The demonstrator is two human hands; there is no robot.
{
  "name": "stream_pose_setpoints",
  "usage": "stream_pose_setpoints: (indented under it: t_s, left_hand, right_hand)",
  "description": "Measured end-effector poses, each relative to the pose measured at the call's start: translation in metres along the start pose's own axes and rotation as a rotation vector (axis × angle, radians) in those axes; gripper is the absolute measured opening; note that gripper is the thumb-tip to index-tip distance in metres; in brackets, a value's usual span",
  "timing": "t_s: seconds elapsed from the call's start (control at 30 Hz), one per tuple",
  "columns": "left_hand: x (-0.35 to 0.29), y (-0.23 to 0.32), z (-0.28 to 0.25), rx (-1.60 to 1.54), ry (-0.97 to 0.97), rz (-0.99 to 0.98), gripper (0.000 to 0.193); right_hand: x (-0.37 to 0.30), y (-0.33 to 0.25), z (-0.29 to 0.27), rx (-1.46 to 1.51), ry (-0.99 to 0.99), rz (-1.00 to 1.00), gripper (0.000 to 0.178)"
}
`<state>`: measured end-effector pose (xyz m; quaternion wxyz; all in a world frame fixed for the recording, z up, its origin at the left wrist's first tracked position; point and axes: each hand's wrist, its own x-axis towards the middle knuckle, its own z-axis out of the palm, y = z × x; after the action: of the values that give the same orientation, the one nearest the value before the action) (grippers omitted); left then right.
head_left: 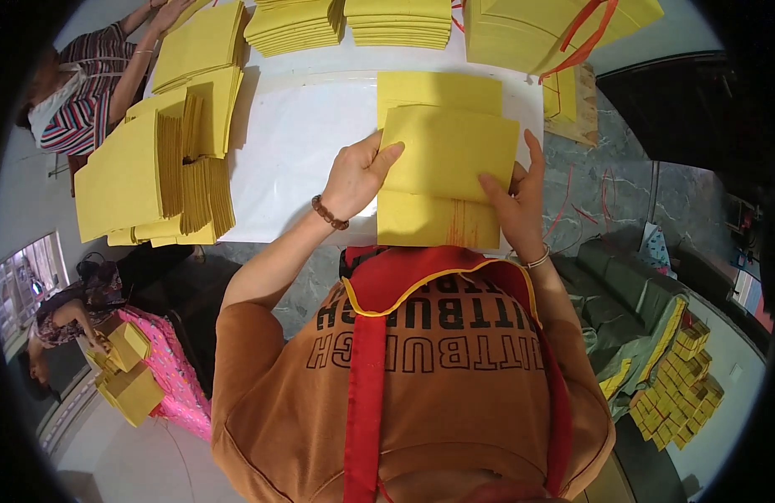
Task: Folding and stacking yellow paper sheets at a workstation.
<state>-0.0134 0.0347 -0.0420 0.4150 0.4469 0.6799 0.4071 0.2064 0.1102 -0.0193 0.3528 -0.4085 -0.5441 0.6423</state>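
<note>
Between my two hands is a yellow paper sheet or thin packet, held over the near right part of the white table. My left hand pinches its left edge, thumb on top and fingers tucked behind. At the right edge my right hand grips it with the thumb on its face, while one finger points up past the side. Underneath lies more yellow paper, showing above and below the held piece. Red streaks mark its near edge. How many sheets I hold cannot be told.
Stacks of folded yellow paper fill the table's left side, with more piles along the back. A large yellow bundle with red ribbon stands far right. Two other people work at left, one by a pink cloth. Tied yellow bundles lie lower right.
</note>
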Motion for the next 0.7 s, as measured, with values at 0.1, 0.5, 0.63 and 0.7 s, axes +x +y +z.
stream_pose_setpoints:
  t_s: [0.1,0.5,0.63,0.7]
  left_hand:
    - [0.001,0.009,0.001,0.063,0.034,-0.018,0.031]
    - [0.007,0.003,0.008,-0.098,0.143,-0.058,0.027]
    - [0.004,0.039,-0.014,0.356,0.262,0.192,0.028]
    - [0.001,0.062,-0.015,0.647,0.256,0.591,0.033]
  right_hand:
    - [0.005,0.009,-0.008,-0.235,0.008,0.023,0.035]
    - [0.007,0.005,0.001,-0.451,0.107,-0.056,0.035]
    - [0.009,0.015,-0.001,-0.408,0.09,-0.076,0.033]
    - [0.009,0.017,-0.001,-0.359,0.112,-0.089,0.032]
